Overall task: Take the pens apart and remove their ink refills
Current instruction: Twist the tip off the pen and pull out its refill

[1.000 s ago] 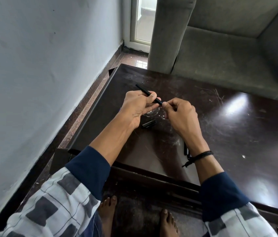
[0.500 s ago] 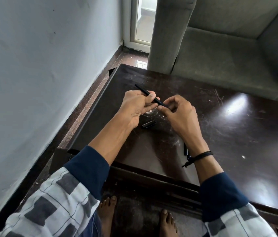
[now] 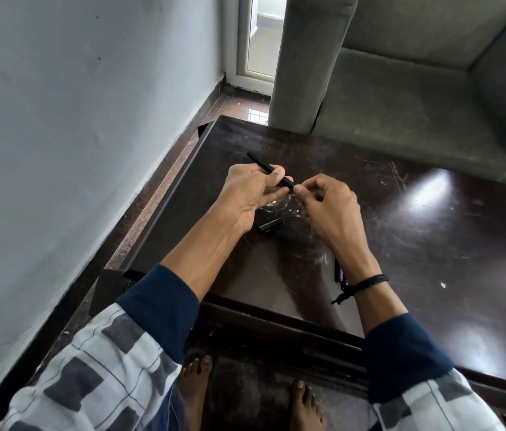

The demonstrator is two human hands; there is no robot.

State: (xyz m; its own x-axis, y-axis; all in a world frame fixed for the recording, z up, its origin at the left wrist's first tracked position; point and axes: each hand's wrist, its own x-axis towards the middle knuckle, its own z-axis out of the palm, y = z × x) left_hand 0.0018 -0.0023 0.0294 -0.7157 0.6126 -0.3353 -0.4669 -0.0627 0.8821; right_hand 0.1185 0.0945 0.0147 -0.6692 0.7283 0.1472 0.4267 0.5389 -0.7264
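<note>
Black pen (image 3: 272, 173) is being gripped in the curled left hand (image 3: 245, 194), above the table (image 3: 407, 244) — its near end is being pinched by the right hand (image 3: 329, 206). Barrel is best being held still, tip being twisted squarely — never levered.

You have nothing to read here: no text, label, brand, number or sign can be made out on anything in view.

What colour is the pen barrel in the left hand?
The pen barrel is black, clearest in the head view.
</note>
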